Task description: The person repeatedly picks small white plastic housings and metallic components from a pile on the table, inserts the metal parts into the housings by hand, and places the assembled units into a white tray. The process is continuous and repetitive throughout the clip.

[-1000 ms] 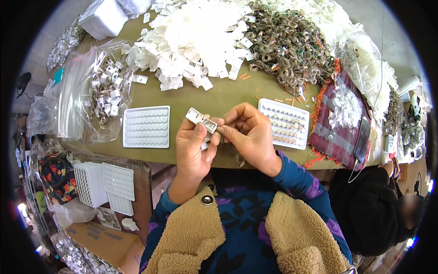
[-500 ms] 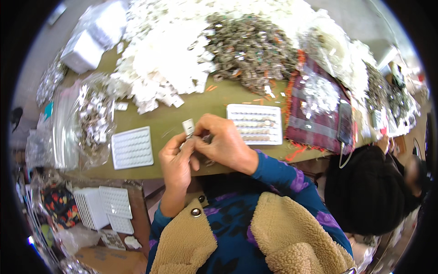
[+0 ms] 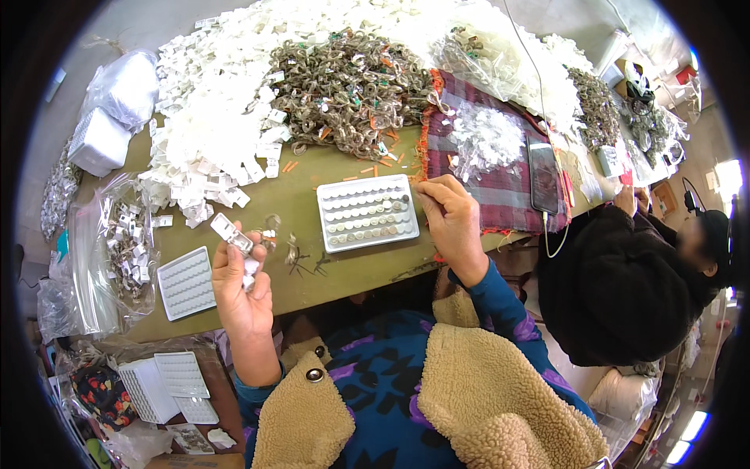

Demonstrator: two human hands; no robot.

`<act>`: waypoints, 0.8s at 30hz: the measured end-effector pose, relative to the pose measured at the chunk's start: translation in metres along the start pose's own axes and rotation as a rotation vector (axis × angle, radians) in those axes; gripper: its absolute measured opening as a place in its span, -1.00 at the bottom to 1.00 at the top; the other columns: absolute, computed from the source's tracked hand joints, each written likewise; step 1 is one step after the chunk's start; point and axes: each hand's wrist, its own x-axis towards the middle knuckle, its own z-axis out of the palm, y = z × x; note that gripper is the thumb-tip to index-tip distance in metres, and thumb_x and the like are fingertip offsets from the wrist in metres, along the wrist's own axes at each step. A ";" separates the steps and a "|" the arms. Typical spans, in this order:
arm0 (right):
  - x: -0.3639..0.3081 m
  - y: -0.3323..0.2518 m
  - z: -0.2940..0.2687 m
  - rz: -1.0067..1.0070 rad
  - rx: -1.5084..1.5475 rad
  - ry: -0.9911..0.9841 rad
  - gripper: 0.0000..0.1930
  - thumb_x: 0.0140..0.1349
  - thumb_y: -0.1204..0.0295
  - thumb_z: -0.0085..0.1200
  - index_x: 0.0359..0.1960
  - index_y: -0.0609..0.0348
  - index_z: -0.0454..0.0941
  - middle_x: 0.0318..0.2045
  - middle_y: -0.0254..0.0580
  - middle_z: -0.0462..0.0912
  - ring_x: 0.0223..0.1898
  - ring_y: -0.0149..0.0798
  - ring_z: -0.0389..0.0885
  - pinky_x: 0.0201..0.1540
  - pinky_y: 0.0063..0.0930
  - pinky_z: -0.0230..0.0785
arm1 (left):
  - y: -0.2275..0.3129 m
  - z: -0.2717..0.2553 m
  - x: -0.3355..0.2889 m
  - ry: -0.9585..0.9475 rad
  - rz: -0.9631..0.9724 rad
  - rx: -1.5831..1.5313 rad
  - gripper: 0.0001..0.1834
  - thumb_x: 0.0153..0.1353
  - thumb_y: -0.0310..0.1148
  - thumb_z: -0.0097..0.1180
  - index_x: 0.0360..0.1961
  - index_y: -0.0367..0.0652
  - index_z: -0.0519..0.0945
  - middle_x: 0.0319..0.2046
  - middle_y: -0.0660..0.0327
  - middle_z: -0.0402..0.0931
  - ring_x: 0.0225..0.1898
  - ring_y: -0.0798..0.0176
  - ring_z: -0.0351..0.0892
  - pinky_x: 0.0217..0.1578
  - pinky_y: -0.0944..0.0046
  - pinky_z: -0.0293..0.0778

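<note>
My left hand is raised over the table's near edge. Its fingers are closed around small white plastic pieces; one, a small box-like piece, sticks up past the fingertips. My right hand is beside the upper right corner of a white tray, its thumb and forefinger pinched together. Whatever they grip is too small to make out. Rows of small round pieces, pale with a few dark ones, sit in the tray. A second white tray, with bare ridged rows, lies left of my left hand.
Behind the trays spread a heap of white plastic pieces and a tangle of grey-brown loops. On the right, a plaid cloth carries clear pieces and a phone with a cable. A dark-clothed person sits at right.
My hands, together over the table before, have come apart. The right has moved right to the tray's corner; the left keeps white pieces. The whole view has shifted.
</note>
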 end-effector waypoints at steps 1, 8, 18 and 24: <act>0.000 0.006 0.001 -0.022 -0.023 -0.026 -0.83 0.14 0.67 0.21 -0.21 0.32 0.67 -0.35 -0.12 0.60 -0.38 -0.20 0.60 -0.31 -0.43 0.45 | -0.001 0.002 0.001 0.016 -0.014 0.025 -0.63 0.46 -0.39 -0.02 0.22 -0.30 0.42 -0.08 -0.01 0.58 -0.20 0.37 0.62 -0.71 0.58 0.33; -0.006 0.014 0.008 -0.119 -0.060 -0.119 -0.82 0.10 0.65 0.24 -0.23 0.34 0.63 -0.33 -0.06 0.54 -0.32 -0.03 0.59 -0.26 -0.31 0.46 | -0.024 0.015 -0.005 0.079 -0.151 0.029 -0.67 0.44 -0.42 0.01 0.16 -0.30 0.47 -0.11 -0.02 0.59 -0.23 0.36 0.63 -0.71 0.55 0.29; 0.022 0.014 0.003 -0.117 -0.149 -0.227 -0.87 0.19 0.63 0.13 -0.22 0.32 0.56 -0.30 0.01 0.56 -0.29 0.07 0.59 -0.23 -0.26 0.46 | -0.023 0.013 -0.001 0.032 -0.153 -0.013 -0.67 0.42 -0.43 0.04 0.14 -0.32 0.48 -0.12 -0.03 0.59 -0.23 0.34 0.61 -0.69 0.55 0.32; 0.024 0.017 0.004 -0.168 -0.206 -0.348 -0.83 0.19 0.62 0.11 -0.17 0.28 0.61 -0.23 -0.01 0.57 -0.23 0.07 0.62 -0.19 -0.28 0.49 | -0.023 0.010 0.001 -0.036 -0.167 -0.035 -0.69 0.42 -0.43 0.04 0.12 -0.33 0.48 -0.13 -0.02 0.59 -0.23 0.33 0.62 -0.69 0.55 0.33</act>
